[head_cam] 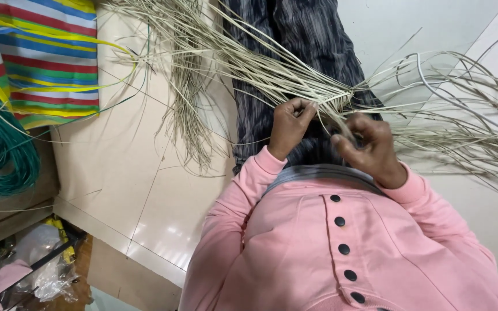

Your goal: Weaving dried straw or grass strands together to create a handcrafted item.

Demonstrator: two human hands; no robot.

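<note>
From my seat I see the left hand [291,124] curled into a loose fist, thumb and fingers pinched on a few pale straw strands [272,69] just below the point where they cross. The right hand [370,147] sits at about three o'clock from it, close but not touching, its thumb and forefinger nipping another strand near the same crossing. That crossing lies at roughly twelve o'clock from both hands, above the dark striped trousers [295,34], and looks like a small woven knot [341,97]; I cannot tell how tight it is. From there the strands fan out: one long sheaf runs toward ten o'clock across the tiled floor [134,173], another spreads toward three o'clock in loose curls. A separate bundle of straw [188,109] lies on the tiles at nine o'clock from the left hand. Further out at ten o'clock is a striped mat [41,57], and beside it at nine o'clock a coil of green cord [1,155]. Pink sleeves [243,190] fill the near edge at six o'clock
</note>
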